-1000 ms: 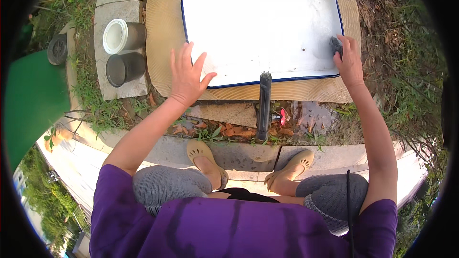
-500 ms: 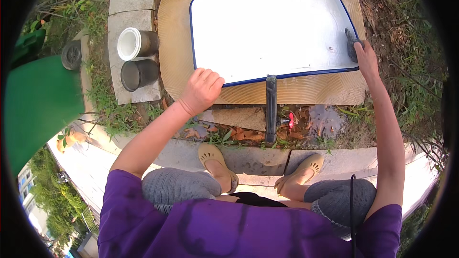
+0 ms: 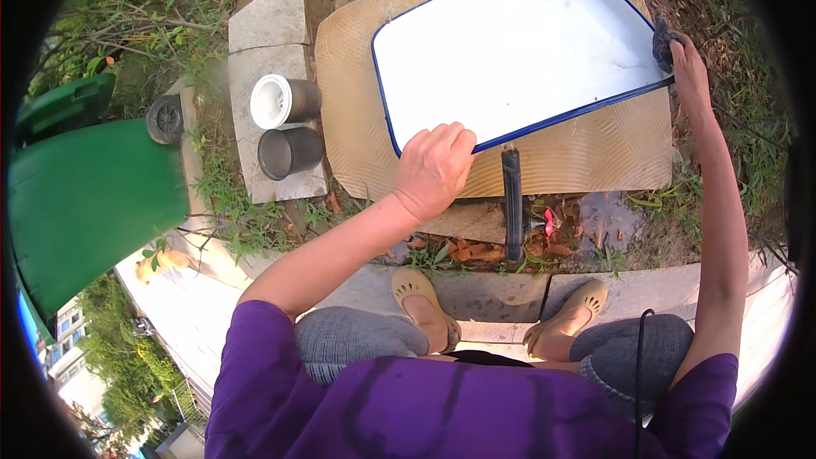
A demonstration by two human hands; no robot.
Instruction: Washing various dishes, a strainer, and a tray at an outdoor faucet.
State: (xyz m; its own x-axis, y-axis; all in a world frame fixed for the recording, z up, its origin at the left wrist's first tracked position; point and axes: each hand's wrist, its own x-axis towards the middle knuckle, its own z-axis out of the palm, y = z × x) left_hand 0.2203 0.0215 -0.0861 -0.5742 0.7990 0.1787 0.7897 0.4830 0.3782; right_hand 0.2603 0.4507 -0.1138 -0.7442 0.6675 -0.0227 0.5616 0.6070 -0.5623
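A large white tray (image 3: 518, 51) with a blue rim sits askew on a tan ridged board, its right end turned away from me. My left hand (image 3: 435, 166) is closed over the near rim toward the left corner, fingers curled onto the tray's inner side. At the right end, my right hand (image 3: 693, 72) pinches a crumpled dark grey scrubbing pad (image 3: 663, 44) against the tray's rim. Small dark specks show on the white surface. Below the near rim, a black tube-like bar (image 3: 512, 208) points toward me.
The ridged board (image 3: 595, 161) lies under the tray. Left of it, a black pot with a white inner pot (image 3: 274, 102) and a dark grey pot (image 3: 289, 153) lie on paving slabs. A green wheeled bin (image 3: 93, 204) stands farther left. A red piece (image 3: 548, 223) lies near wet ground.
The tray has turned counterclockwise, its right end swinging away from me. My right hand has moved the pad from inside the tray up to the right rim. My left hand keeps its grip.
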